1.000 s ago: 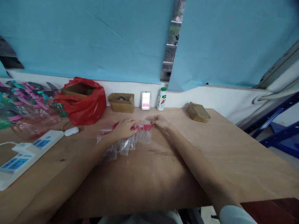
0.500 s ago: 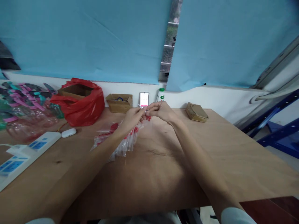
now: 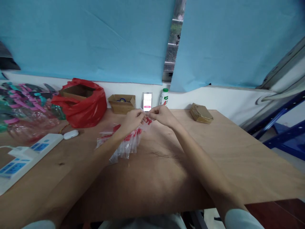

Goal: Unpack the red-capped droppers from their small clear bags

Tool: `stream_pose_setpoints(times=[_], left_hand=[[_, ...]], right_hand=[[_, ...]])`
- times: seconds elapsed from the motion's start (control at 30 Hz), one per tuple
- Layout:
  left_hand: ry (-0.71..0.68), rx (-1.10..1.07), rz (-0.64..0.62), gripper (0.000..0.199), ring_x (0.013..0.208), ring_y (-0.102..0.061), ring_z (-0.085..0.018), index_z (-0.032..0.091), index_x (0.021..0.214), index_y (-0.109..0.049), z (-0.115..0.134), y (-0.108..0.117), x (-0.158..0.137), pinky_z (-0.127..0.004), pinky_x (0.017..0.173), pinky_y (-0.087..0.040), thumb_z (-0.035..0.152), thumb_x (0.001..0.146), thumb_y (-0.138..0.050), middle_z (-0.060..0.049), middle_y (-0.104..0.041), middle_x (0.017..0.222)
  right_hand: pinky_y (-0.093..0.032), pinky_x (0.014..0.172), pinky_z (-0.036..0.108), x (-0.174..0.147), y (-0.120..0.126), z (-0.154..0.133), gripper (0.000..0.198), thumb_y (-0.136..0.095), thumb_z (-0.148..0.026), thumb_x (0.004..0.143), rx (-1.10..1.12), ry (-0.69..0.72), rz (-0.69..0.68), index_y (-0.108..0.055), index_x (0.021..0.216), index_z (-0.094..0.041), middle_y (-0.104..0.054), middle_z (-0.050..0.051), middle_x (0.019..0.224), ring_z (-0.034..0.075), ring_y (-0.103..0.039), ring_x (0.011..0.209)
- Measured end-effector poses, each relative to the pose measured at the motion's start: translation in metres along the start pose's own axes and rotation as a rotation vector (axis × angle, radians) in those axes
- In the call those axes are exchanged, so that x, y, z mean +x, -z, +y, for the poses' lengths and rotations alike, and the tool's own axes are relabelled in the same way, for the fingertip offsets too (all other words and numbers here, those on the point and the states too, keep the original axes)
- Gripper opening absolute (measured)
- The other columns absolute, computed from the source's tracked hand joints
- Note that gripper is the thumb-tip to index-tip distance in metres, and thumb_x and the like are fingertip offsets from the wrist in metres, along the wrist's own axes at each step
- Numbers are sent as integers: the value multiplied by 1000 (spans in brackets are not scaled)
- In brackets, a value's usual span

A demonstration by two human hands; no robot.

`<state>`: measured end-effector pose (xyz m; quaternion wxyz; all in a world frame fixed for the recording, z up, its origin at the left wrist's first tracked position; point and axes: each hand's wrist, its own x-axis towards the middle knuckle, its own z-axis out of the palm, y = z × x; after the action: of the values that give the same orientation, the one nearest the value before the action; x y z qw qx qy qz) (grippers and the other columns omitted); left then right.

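My left hand [image 3: 135,118] and my right hand [image 3: 163,115] meet above the middle of the table. Between their pinched fingertips hangs a small clear plastic bag [image 3: 148,121] with red pieces inside; what the pieces are is too small to tell. Both hands are closed on the bag's upper edge. Under and beside my left forearm lies a spread of similar clear bags [image 3: 127,147] with red contents, partly covered by that arm. Just behind the hands, a phone [image 3: 147,102] with a lit screen leans against the wall.
A white bottle with a green cap [image 3: 164,96] stands beside the phone. Left of it are a small open cardboard box [image 3: 122,104] and a red plastic bag [image 3: 88,111] around a carton. Spray bottles [image 3: 26,124], a power strip [image 3: 30,152] and a white case [image 3: 71,134] sit left. A brown package [image 3: 201,113] lies right.
My right hand's fingers have drawn in from lying stretched over the left hand to a pinch at the bag's edge. The bag with red pieces now hangs more plainly in view.
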<state>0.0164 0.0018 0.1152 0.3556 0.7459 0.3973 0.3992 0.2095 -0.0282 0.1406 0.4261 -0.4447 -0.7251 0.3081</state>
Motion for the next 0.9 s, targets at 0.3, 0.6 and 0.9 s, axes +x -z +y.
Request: stream_pose_setpoints(times=[0.3, 0.6, 0.9], left_hand=[[-81, 166, -17, 25, 66, -70, -17, 21, 80, -69, -3, 1, -4, -27, 65, -52, 30, 95, -52, -3, -75, 75], [35, -18, -55, 28, 59, -66, -15, 19, 82, -69, -5, -12, -4, -26, 59, -51, 33, 100, -52, -5, -73, 74], [84, -106, -34, 38, 58, -65, -16, 15, 77, -68, -2, -16, -6, -27, 57, -51, 39, 103, -53, -6, -70, 70]], right_hand=[[-49, 63, 25, 1, -3, 2, 14, -67, -7, 71, -77, -59, 24, -75, 81, -14, -76, 4, 71, 17, -70, 68], [-48, 62, 25, -1, -2, 8, 18, -67, -11, 76, -158, -65, 9, -83, 83, -15, -75, 4, 70, 17, -67, 67], [-46, 62, 23, -3, -3, -2, 12, -70, -14, 78, -260, -53, 59, -81, 74, -15, -74, 3, 69, 15, -66, 67]])
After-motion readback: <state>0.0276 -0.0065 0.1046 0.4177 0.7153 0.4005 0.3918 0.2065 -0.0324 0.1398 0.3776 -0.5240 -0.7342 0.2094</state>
